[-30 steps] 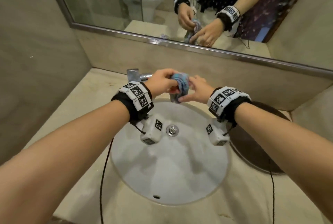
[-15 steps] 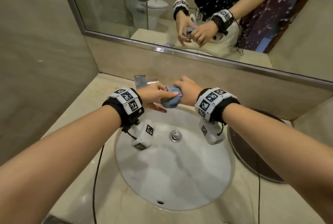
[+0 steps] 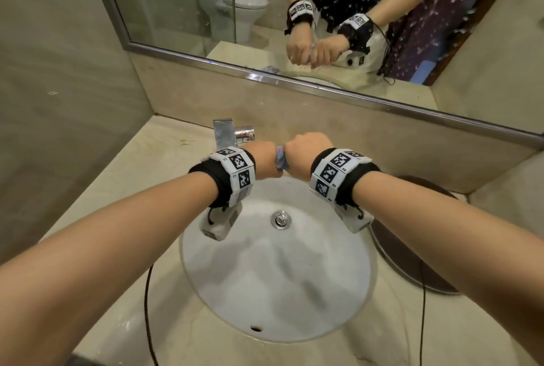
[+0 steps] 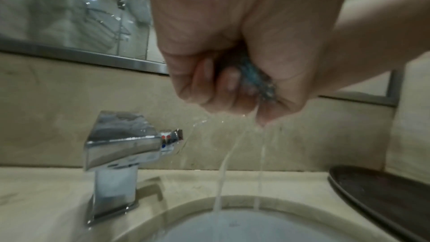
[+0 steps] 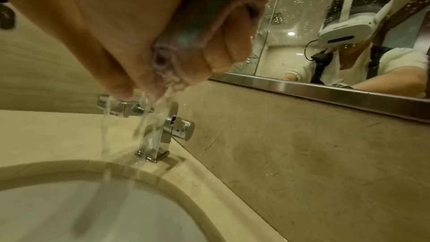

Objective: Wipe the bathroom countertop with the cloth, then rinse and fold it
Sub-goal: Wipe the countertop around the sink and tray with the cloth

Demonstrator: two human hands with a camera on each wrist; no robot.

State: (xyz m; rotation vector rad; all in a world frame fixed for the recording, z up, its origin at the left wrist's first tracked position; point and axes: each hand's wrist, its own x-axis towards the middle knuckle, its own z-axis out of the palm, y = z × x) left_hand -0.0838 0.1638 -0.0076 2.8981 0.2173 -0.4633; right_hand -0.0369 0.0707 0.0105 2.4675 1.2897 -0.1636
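A wet blue and pink cloth (image 3: pixel 281 160) is bunched tight between my two fists above the back rim of the white sink (image 3: pixel 353 301). My left hand (image 3: pixel 263 161) grips one end and my right hand (image 3: pixel 306 156) grips the other, knuckles nearly touching. Only a thin strip of cloth shows between them in the head view. The left wrist view has blue cloth (image 4: pixel 253 74) poking out between curled fingers (image 4: pixel 209 87). In the right wrist view the cloth (image 5: pixel 186 43) is squeezed inside the fist. Thin streams of water (image 4: pixel 223 168) fall from the fists into the basin.
A chrome faucet (image 3: pixel 228 133) stands on the beige countertop (image 3: pixel 141 177) just behind my left hand. A dark round tray (image 3: pixel 424 271) lies right of the sink. A mirror (image 3: pixel 323 12) spans the back wall, and a side wall closes the left.
My hands have closed together and turned knuckles up, squeezing the cloth until most of it is hidden in the fists. Water now runs out of it.
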